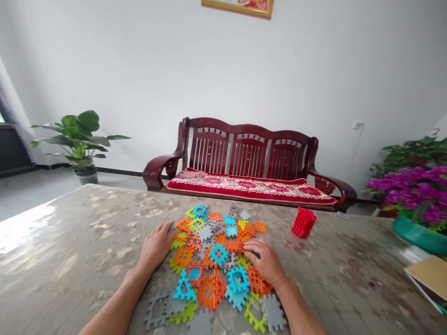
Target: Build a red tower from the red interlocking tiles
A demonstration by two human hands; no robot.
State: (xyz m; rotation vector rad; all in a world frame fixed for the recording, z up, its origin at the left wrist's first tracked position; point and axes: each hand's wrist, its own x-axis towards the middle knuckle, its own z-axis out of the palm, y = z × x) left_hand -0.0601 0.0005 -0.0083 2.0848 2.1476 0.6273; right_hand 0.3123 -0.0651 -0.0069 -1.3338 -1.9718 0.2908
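Note:
Interlocking plastic puzzle tiles with toothed edges lie in a loose, overlapping pile across the table, in orange, blue, lime green and grey. My left hand [157, 244] lies on the table along the pile's left side, fingers stretched out and holding nothing. On the right side, my right hand [263, 258] has its fingers curled at the edge of an orange tile [234, 246]. Its thumb and fingertips close on that edge, partly hidden. Near the middle are a blue window tile [218, 254] and a large orange window tile [208, 291].
A red stack of toothed tiles [303, 223] stands to the right of the pile. At the far right are a teal flower pot [419, 235] and a tan book or box [429, 275]. Beyond the table [87, 242] stands a wooden bench [247, 153].

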